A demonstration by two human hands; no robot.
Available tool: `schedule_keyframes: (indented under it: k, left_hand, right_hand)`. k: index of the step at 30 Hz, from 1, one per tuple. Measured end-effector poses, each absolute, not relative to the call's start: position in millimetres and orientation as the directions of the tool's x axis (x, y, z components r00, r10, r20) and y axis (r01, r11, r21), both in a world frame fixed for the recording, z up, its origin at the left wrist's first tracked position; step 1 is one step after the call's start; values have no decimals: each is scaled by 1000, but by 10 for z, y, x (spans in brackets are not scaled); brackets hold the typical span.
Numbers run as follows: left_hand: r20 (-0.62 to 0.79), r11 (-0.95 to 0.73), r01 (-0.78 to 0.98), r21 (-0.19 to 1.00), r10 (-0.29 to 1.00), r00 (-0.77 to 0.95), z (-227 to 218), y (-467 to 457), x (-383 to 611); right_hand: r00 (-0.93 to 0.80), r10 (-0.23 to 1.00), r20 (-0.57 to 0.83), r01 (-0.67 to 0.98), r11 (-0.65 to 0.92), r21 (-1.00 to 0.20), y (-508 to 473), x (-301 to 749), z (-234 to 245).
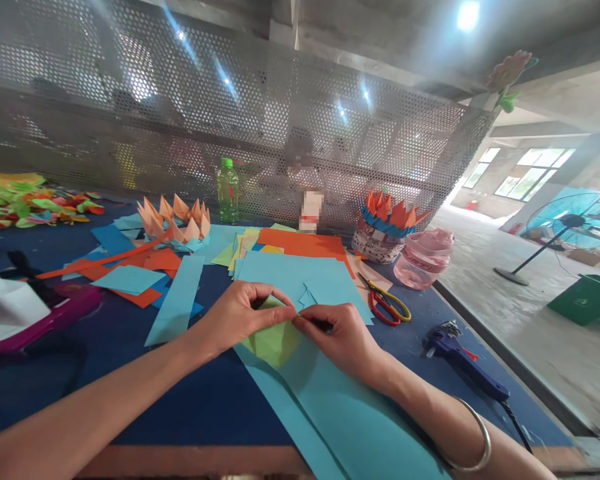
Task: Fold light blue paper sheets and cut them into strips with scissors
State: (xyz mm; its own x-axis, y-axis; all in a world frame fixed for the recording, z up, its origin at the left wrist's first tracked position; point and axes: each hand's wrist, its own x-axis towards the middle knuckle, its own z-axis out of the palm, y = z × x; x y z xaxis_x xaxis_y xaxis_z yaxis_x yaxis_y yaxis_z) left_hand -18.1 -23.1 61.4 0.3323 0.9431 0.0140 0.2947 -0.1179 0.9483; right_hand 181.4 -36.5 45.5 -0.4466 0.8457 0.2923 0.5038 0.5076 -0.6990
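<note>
My left hand [250, 310] and my right hand [337, 333] meet at the fingertips, both pinched closed. Between and below them is a small piece of green paper [276, 343], its upper edge at the fingertips; the exact grip is partly hidden. A small pointed piece of light-blue paper [307, 293] shows just beyond my right fingers. Beneath my hands lie large light-blue sheets [350, 400], reaching over the table's front edge. A stack topped with a light-blue sheet [290, 265] lies just ahead.
Scissors [385, 300] and a glue gun [465, 367] lie to the right. Behind them stand a pink container [425, 260] and a paper-trimmed basket [380, 243]. At left are a folded-paper ring [175, 223], paper scraps [130, 280] and a magenta tray [55, 320]. A green bottle [227, 190] stands near the mesh panel.
</note>
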Motion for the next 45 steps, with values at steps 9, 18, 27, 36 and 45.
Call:
schedule_keyframes:
  k: [9, 18, 27, 36, 45]
  left_hand:
    - [-4, -90, 306, 948, 956, 294, 587, -242, -191]
    - [-98, 57, 133, 990, 939, 329, 590, -222, -176]
    - [-175, 189, 3, 982, 901, 397, 579, -213, -196]
    - [-128, 104, 91, 990, 942, 312, 603, -247, -166]
    - [-152, 138, 67, 988, 935, 321, 597, -211, -211]
  right_hand:
    - [-478, 843, 249, 490, 491, -720, -361, 1810, 467]
    - [-463, 862, 205, 450, 428, -784, -303, 1836, 456]
    - [-468, 862, 193, 446, 419, -791, -332, 1832, 471]
    - [-470, 859, 204, 445, 430, -785, -357, 1819, 483]
    - [-445, 872, 202, 445, 411, -796, -351, 1811, 487]
